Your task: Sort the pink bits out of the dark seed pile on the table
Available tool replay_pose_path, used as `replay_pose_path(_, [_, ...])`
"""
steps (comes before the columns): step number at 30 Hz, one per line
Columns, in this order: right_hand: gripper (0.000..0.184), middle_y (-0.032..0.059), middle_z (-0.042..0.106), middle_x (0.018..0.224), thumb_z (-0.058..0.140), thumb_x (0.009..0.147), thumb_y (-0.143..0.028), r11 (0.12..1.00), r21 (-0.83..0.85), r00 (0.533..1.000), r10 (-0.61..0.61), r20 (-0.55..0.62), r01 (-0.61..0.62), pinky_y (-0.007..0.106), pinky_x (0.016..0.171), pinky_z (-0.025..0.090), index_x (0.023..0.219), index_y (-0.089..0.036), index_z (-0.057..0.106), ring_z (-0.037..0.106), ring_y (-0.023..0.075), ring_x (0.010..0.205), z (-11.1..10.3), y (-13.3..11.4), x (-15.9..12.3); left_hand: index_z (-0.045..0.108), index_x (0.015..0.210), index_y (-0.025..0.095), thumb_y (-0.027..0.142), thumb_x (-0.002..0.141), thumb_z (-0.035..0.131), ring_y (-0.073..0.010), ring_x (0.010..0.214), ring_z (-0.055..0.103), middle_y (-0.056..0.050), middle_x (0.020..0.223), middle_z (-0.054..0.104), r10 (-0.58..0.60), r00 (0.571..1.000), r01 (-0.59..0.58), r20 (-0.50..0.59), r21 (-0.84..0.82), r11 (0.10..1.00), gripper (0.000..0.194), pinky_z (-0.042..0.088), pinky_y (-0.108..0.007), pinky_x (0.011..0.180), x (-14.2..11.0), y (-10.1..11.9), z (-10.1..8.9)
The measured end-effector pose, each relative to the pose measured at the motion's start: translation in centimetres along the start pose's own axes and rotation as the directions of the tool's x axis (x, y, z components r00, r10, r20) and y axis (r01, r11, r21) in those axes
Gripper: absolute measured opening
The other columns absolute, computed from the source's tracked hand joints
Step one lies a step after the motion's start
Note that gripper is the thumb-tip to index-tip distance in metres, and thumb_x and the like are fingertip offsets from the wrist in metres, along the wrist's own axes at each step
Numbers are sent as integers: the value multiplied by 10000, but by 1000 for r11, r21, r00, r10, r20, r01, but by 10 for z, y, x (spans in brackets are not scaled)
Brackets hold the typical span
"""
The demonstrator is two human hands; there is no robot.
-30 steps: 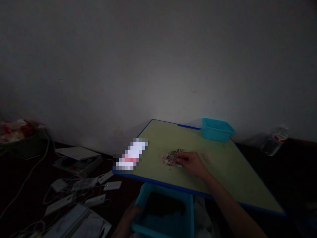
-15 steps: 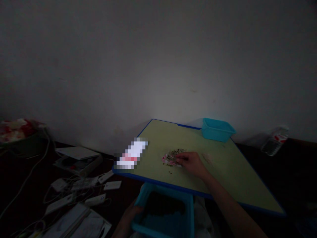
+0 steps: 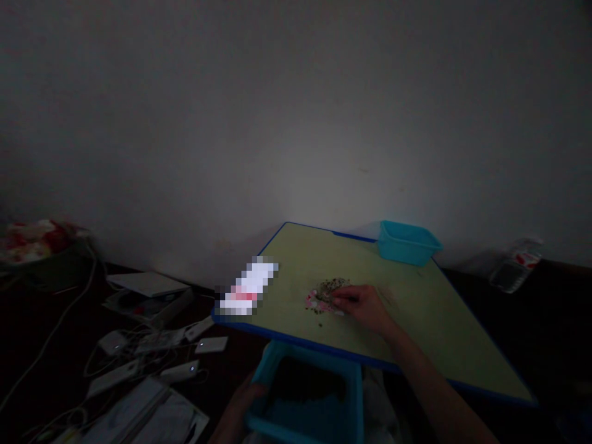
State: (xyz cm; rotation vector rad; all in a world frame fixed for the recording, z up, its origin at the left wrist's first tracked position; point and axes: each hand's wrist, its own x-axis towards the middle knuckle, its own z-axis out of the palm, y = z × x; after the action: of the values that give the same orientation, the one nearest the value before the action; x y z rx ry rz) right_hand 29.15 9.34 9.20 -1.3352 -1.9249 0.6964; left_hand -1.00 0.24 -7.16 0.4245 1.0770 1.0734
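Observation:
The scene is dim. My right hand rests on a green table with a blue rim, its fingers curled and pinched at the edge of a small pile of tiny pink and dark pieces. What the fingertips hold is too small to make out. My left hand grips the left wall of a turquoise tub held below the table's near edge; the tub's inside is dark.
A second turquoise tub stands at the table's far right corner. A blurred white and pink item lies at the table's left edge. Cables, chargers and flat boxes litter the floor at left. A plastic bottle lies at right.
My right hand has shifted a little at the pile and the pieces look slightly more spread. The left hand and tub have not moved.

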Motion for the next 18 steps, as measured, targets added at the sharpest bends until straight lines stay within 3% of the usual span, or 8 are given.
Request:
replay_pose_path(4, [245, 33, 864, 919, 685, 909, -355, 999, -29, 997, 35, -61, -37, 327, 720, 605, 1037, -267, 875, 790, 245, 785, -11, 3, -19, 692, 510, 276, 202, 430, 789, -301, 541, 662, 30, 433, 698, 31, 1000, -31, 0, 54, 998, 146, 492, -393, 604, 0, 4, 1])
replay_pose_path(7, [262, 43, 865, 998, 669, 922, -379, 998, -48, 995, 38, -97, -43, 343, 721, 616, 1039, -269, 877, 801, 267, 825, -17, 8, -39, 780, 651, 251, 208, 472, 785, -333, 615, 699, 6, 517, 764, 59, 998, -59, -1, 45, 997, 184, 496, -404, 643, -4, 5, 3])
replay_pose_path(12, [264, 48, 863, 1025, 657, 926, -364, 996, -79, 991, 42, -126, -52, 367, 749, 633, 1042, -272, 876, 815, 285, 864, -19, 11, -63, 828, 1110, 165, 230, 497, 795, -391, 691, 748, -42, 615, 829, 27, 1000, -27, 10, 59, 998, 617, 516, -436, 691, -6, 2, 2])
replay_pose_path(18, [259, 42, 862, 1025, 640, 936, -350, 992, -122, 992, 22, -126, -38, 387, 765, 640, 1024, -285, 875, 819, 294, 884, -14, 9, -65, 844, 1055, 208, 232, 539, 783, -345, 634, 732, -5, 605, 832, 18, 1000, -19, 15, 65, 998, 521, 526, -407, 645, 1, -2, -3])
